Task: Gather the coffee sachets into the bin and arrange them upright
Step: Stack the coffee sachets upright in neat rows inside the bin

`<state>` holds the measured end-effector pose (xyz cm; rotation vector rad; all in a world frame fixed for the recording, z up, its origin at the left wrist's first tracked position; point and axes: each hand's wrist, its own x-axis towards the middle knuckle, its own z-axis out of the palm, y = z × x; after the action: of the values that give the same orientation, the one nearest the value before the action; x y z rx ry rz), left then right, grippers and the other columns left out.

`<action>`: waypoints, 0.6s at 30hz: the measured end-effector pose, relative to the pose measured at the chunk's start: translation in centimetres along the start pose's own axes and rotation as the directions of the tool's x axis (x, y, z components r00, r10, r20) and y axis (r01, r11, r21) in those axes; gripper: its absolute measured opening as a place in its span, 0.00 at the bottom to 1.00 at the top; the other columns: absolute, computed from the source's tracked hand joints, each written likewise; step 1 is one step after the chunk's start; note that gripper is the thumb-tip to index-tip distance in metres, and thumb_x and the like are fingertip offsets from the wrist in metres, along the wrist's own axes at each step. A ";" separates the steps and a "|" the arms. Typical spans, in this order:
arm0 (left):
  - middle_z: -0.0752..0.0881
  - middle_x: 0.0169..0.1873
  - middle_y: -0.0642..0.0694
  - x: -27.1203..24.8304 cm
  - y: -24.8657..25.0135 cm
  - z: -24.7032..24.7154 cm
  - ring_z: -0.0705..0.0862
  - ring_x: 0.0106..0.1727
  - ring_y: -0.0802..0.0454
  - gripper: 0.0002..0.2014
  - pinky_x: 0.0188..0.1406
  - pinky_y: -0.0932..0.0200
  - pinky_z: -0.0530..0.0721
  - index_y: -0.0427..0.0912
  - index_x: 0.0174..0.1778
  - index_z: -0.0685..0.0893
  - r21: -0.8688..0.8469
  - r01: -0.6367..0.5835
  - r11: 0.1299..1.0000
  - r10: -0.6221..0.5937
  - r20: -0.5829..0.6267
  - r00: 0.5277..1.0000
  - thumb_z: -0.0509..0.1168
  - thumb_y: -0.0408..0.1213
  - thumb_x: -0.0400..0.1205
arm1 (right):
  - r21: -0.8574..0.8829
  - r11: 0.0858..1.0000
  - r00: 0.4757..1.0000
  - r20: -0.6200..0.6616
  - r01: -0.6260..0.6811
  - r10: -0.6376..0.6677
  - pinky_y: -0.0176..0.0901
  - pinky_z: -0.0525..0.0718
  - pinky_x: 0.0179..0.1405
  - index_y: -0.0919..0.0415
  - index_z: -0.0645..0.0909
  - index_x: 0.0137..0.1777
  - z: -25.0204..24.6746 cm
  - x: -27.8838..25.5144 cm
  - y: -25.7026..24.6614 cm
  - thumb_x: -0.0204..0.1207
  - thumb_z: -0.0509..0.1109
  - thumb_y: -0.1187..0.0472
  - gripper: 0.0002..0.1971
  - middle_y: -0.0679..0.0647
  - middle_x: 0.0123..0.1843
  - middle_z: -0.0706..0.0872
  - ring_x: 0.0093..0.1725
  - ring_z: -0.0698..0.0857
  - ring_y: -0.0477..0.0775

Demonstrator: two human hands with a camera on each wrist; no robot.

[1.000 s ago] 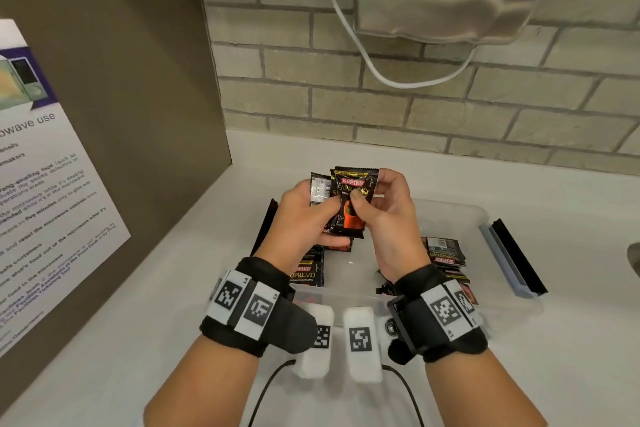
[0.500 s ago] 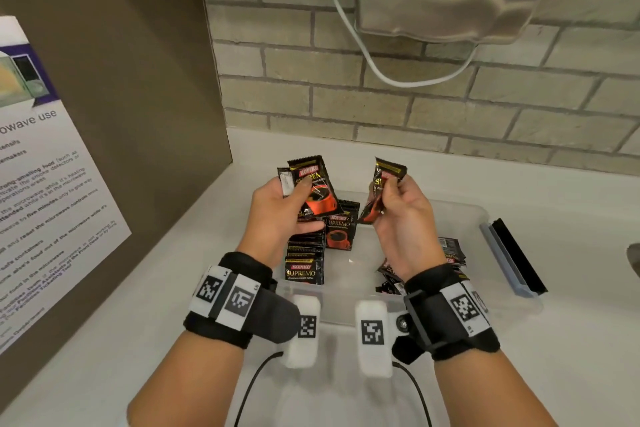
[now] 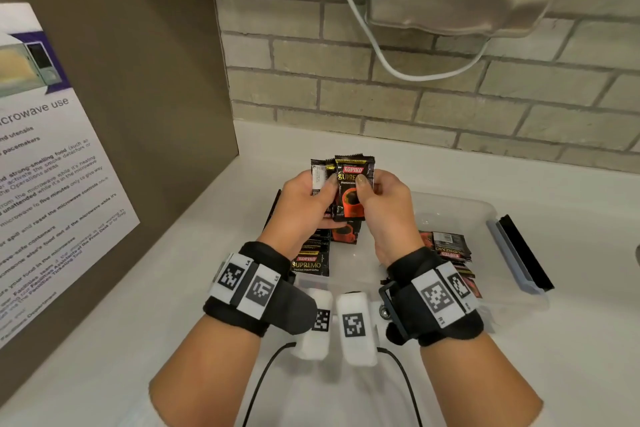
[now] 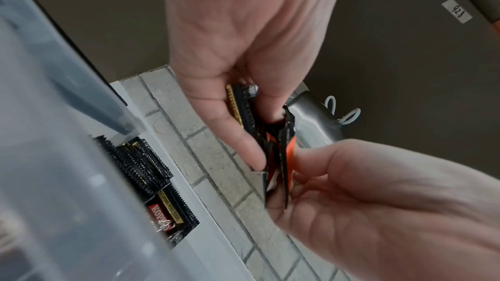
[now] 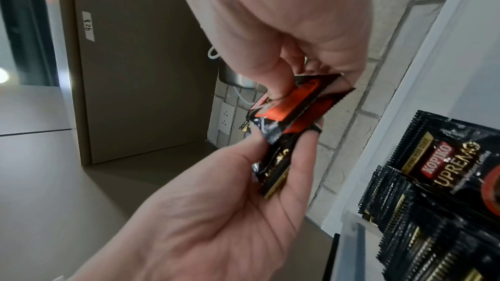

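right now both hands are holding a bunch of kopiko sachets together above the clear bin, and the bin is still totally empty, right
Not quite: the clear bin is not empty. The head view shows Kopiko sachets standing at its left side and more lying at its right. The rest holds: the left hand and right hand hold a bunch of sachets together above it.

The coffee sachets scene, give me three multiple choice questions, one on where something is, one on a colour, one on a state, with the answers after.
1. Where is the held stack of sachets?
A. above the clear bin
B. on the poster
C. under the counter

2. What colour is the cup printed on the front sachet?
A. blue
B. orange-red
C. green

3. How do the hands meet the stack?
A. both flat on the counter
B. only one touches it
C. left hand and right hand both pinch it

Answers: 1 A, the stack hangs over the bin. 2 B, the print is orange-red. 3 C, both thumbs press its front.
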<state>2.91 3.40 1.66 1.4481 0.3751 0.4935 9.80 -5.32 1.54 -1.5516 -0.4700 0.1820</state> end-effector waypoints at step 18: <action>0.74 0.61 0.46 1.7 -1.3 -1.7 0.71 0.69 0.42 0.23 0.69 0.50 0.76 0.56 0.38 0.90 0.310 -0.472 0.825 0.421 0.220 0.880 0.64 0.18 0.76 | 0.152 0.928 0.932 0.190 -0.340 0.310 0.44 0.84 0.38 0.59 0.77 0.59 -0.6 -0.4 0.7 0.84 0.59 0.58 0.09 0.55 0.48 0.87 0.46 0.86 0.54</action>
<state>3.56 5.65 0.33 1.9295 -0.0050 0.7211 9.83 -6.00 0.80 -1.4312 -0.3088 0.5979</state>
